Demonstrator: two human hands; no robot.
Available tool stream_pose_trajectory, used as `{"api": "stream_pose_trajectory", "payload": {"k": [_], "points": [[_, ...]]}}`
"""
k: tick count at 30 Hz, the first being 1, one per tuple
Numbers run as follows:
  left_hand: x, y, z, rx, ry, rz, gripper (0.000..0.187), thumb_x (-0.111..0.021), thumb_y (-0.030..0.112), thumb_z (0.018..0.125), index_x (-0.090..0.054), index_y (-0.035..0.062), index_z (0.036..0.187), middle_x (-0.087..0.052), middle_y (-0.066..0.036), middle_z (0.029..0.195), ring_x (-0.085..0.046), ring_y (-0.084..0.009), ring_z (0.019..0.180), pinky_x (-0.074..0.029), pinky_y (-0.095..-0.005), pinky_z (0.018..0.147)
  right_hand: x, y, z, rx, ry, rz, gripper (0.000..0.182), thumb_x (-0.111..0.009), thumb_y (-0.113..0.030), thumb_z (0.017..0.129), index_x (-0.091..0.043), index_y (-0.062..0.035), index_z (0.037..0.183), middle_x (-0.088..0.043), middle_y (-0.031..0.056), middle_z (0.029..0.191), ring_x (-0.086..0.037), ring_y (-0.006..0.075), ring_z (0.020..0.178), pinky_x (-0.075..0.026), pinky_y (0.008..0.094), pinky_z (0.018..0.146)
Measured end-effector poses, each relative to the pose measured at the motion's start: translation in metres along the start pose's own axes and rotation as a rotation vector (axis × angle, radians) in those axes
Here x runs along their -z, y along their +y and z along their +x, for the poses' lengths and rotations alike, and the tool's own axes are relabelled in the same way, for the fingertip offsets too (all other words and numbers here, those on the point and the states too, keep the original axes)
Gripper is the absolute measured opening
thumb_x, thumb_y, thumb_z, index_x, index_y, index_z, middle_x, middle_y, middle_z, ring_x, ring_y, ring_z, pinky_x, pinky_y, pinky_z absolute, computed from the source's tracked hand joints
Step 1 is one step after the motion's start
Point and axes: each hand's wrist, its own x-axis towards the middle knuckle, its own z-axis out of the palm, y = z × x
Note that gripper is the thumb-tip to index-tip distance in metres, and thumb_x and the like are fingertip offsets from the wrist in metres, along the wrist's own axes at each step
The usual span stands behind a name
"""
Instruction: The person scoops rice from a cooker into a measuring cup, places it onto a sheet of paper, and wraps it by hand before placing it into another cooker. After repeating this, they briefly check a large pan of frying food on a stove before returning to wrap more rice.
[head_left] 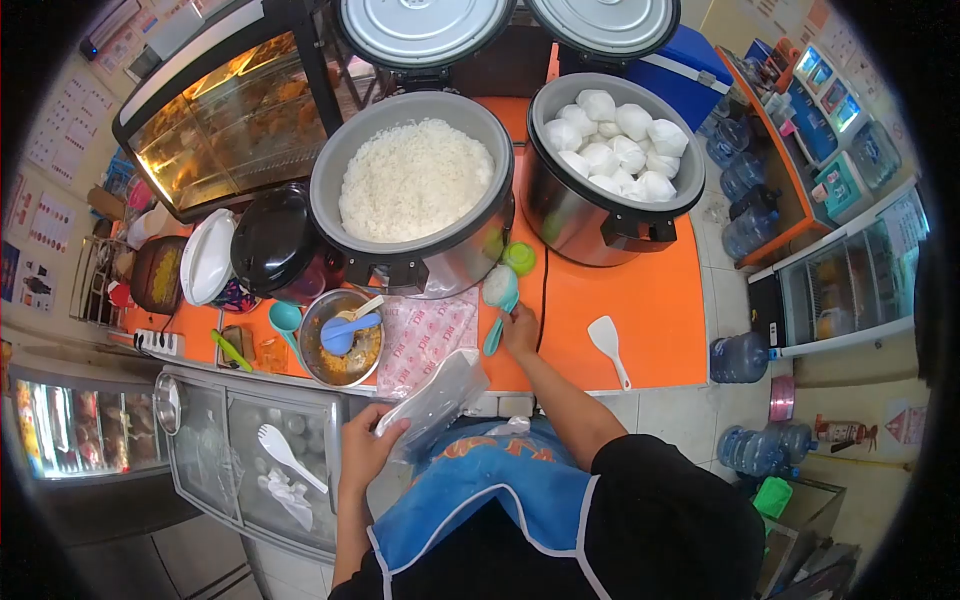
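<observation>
My left hand (370, 440) grips clear plastic bags (438, 395) near the front of the blue apron. My right hand (520, 330) is closed around a teal scoop (507, 300), whose bowl holds white rice. A green cup (519, 258) stands just beyond the scoop. Behind them is an open rice cooker (330, 185) filled with loose white rice (415, 180). To its right, a second open cooker (570, 225) holds several white bundles (633, 122), apparently rice wrapped in plastic. A pink-and-white printed paper sheet (425, 335) lies left of the scoop.
A white rice paddle (606, 345) lies on the orange counter (660, 300). To the left stand a steel bowl (318, 362) with a blue scoop (345, 332), another teal ladle (286, 320) and a black-lidded pot (275, 240). A lit food display case (240, 110) is behind; a glass-topped freezer (250, 430) is front left.
</observation>
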Motion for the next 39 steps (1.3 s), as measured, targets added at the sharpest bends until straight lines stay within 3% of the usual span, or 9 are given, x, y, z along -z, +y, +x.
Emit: {"api": "stream_pose_trajectory", "payload": {"k": [9, 12, 14, 17, 27, 33, 36, 38, 39], "points": [[0.001, 0.015, 0.006, -0.015, 0.02, 0.051, 0.023, -0.079, 0.016, 0.091, -0.074, -0.0033, 0.101, -0.076, -0.008, 0.091, -0.067, -0.011, 0.086, -0.052, -0.0281, 0.079, 0.054, -0.029, -0.02, -0.053, -0.049, 0.154, 0.045, -0.076, -0.018, 0.091, -0.062, 0.0014, 0.129, -0.069, 0.0154, 0.1, -0.068, 0.028, 0.09, -0.054, 0.0365, 0.08], [-0.005, 0.028, 0.007, -0.029, 0.048, -0.037, 0.023, -0.076, 0.018, 0.094, -0.075, -0.0038, 0.101, -0.076, -0.009, 0.088, -0.067, -0.0109, 0.083, -0.053, -0.0284, 0.078, 0.127, -0.112, -0.047, -0.05, -0.448, 0.598, 0.032, -0.073, -0.016, 0.092, -0.068, -0.0026, 0.121, -0.068, 0.016, 0.103, -0.067, 0.0298, 0.095, -0.053, 0.0389, 0.085], [-0.008, 0.036, 0.014, -0.078, 0.054, 0.051, 0.023, -0.073, 0.019, 0.096, -0.076, -0.0039, 0.1, -0.075, -0.01, 0.081, -0.067, -0.0109, 0.079, -0.053, -0.0283, 0.074, 0.176, -0.178, -0.063, 0.639, -0.379, 0.18, 0.03, -0.07, -0.014, 0.093, -0.068, -0.0037, 0.121, -0.068, 0.014, 0.108, -0.067, 0.0291, 0.101, -0.053, 0.0379, 0.09], [-0.015, 0.042, 0.029, -0.189, 0.033, 0.049, 0.025, -0.071, 0.02, 0.098, -0.077, -0.0032, 0.101, -0.074, -0.013, 0.078, -0.067, -0.0109, 0.073, -0.052, -0.0284, 0.069, 0.202, -0.243, -0.078, 1.023, -0.54, 0.021, 0.034, -0.071, -0.01, 0.088, -0.067, -0.004, 0.122, -0.068, 0.0113, 0.11, -0.066, 0.0285, 0.105, -0.053, 0.0389, 0.09], [-0.019, 0.109, 0.052, -0.352, -0.154, 0.141, 0.026, -0.066, 0.021, 0.102, -0.076, -0.0029, 0.102, -0.063, -0.01, 0.067, -0.053, -0.0082, 0.064, -0.043, -0.0301, 0.057, 0.174, -0.26, -0.08, 0.964, -0.438, -0.103, 0.036, -0.076, -0.009, 0.079, -0.069, -0.0072, 0.114, -0.067, 0.0068, 0.106, -0.062, 0.0286, 0.101, -0.05, 0.0412, 0.091], [-0.006, 0.105, 0.06, -0.282, -0.198, 0.129, 0.029, -0.068, 0.027, 0.098, -0.077, 0.0004, 0.107, -0.076, -0.016, 0.084, -0.071, -0.0178, 0.074, -0.054, -0.0327, 0.068, 0.192, -0.27, -0.071, 1.1, -0.542, -0.317, 0.025, -0.08, -0.018, 0.078, -0.07, -0.0115, 0.101, -0.067, 0.0022, 0.097, -0.06, 0.0233, 0.099, -0.042, 0.0407, 0.087], [-0.003, 0.079, 0.058, -0.364, -0.127, -0.43, 0.03, -0.073, 0.026, 0.095, -0.077, 0.0014, 0.111, -0.077, -0.011, 0.089, -0.07, -0.0147, 0.08, -0.053, -0.0313, 0.074, 0.207, -0.283, -0.067, 1.073, -0.478, -0.333, 0.024, -0.079, -0.019, 0.08, -0.072, -0.0128, 0.102, -0.068, 0.0013, 0.092, -0.06, 0.0202, 0.098, -0.04, 0.0392, 0.085], [0.011, 0.049, 0.054, -0.377, -0.369, 0.073, 0.031, -0.077, 0.024, 0.092, -0.076, 0.0013, 0.112, -0.076, -0.007, 0.091, -0.068, -0.0122, 0.084, -0.052, -0.0298, 0.078, 0.212, -0.289, -0.063, 0.994, -0.406, -0.308, 0.014, -0.075, -0.014, 0.085, -0.071, -0.0108, 0.099, -0.069, 0.0011, 0.088, -0.06, 0.0213, 0.093, -0.041, 0.0396, 0.08], [0.007, 0.043, 0.05, -0.309, -0.339, -0.026, 0.026, -0.076, 0.02, 0.092, -0.076, 0.0006, 0.11, -0.076, -0.006, 0.09, -0.066, -0.0102, 0.084, -0.052, -0.0294, 0.078, 0.215, -0.289, -0.059, 0.998, -0.406, -0.31, 0.014, -0.075, -0.014, 0.085, -0.071, -0.0108, 0.099, -0.069, 0.0011, 0.088, -0.06, 0.0213, 0.093, -0.041, 0.0396, 0.08]]}}
